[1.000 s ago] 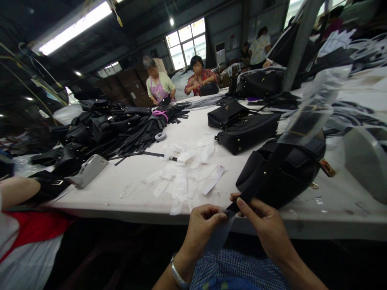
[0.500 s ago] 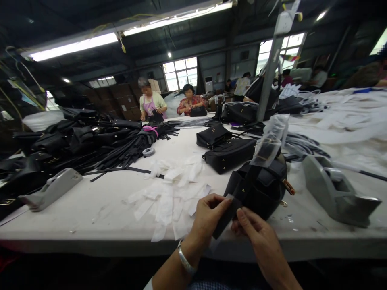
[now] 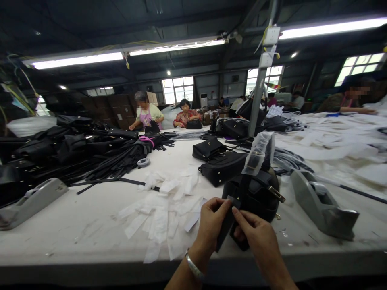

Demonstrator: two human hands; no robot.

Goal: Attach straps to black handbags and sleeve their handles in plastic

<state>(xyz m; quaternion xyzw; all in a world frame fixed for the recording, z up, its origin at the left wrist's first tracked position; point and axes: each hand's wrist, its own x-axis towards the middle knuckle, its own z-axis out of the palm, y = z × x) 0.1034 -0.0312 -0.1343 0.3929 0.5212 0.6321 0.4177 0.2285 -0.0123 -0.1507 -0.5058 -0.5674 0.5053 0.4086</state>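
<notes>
In front of me a black handbag (image 3: pixel 261 197) with gold fittings stands on the table, its handle wrapped in clear plastic film (image 3: pixel 255 159). A black strap (image 3: pixel 224 231) runs from the bag down towards the table's front edge. My left hand (image 3: pixel 210 219), with a bracelet at the wrist, pinches the strap between thumb and fingers. On the strap's other side my right hand (image 3: pixel 256 231) is closed on it too, the thumb on top and the other fingertips partly hidden. A small translucent strip (image 3: pixel 232 199) lies on the strap at my left fingertips.
Tape dispensers stand at right (image 3: pixel 325 205) and left (image 3: pixel 34 201). White paper strips (image 3: pixel 163 209) lie left of my hands. Two black bags (image 3: pixel 222 167) sit behind. Black bags and straps (image 3: pixel 69 145) are heaped at left. A post (image 3: pixel 261 88) rises behind; co-workers sit beyond.
The view has turned slightly to the right and upward, bringing in more of a co-worker at far right. Both hands keep their pinch on the strap, with little change in their fingers.
</notes>
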